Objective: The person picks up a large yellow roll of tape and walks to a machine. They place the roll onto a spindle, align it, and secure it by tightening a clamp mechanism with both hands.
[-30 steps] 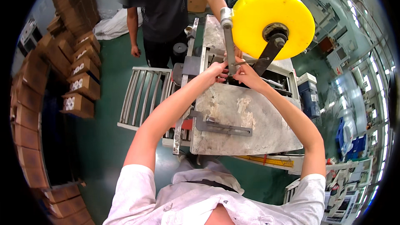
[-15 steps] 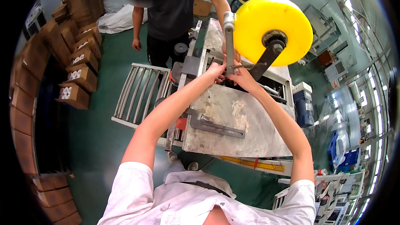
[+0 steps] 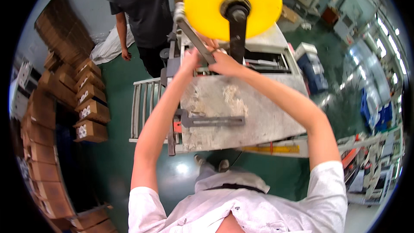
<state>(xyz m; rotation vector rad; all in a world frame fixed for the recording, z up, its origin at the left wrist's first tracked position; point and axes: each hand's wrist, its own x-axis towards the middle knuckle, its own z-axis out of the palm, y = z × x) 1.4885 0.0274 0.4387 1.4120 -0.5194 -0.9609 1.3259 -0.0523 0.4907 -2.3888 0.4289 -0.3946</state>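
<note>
A large yellow roll (image 3: 207, 21) sits on a black arm (image 3: 237, 39) above the grey metal machine (image 3: 215, 95). In front of the roll a flat metal bar (image 3: 195, 39) slants down to the right. My right hand (image 3: 226, 64) is closed at the bar's lower end; what its fingers pinch is hidden. Left of the bar, my left hand (image 3: 189, 62) reaches to the machine's opening, its fingers blurred. Just beyond the bar is a co-worker's hand (image 3: 209, 42), close to mine.
A co-worker in a dark shirt (image 3: 144, 15) stands at the far left. A roller conveyor (image 3: 144, 108) adjoins the machine's left side. A slotted dark bracket (image 3: 215, 121) lies on its top. Open cartons (image 3: 92, 110) line the left; a blue bin (image 3: 312, 71) stands right.
The whole view has shifted, so the roll and machine now appear further left and higher. The metal bar has gone from upright to slanting. My hands remain around its lower end.
</note>
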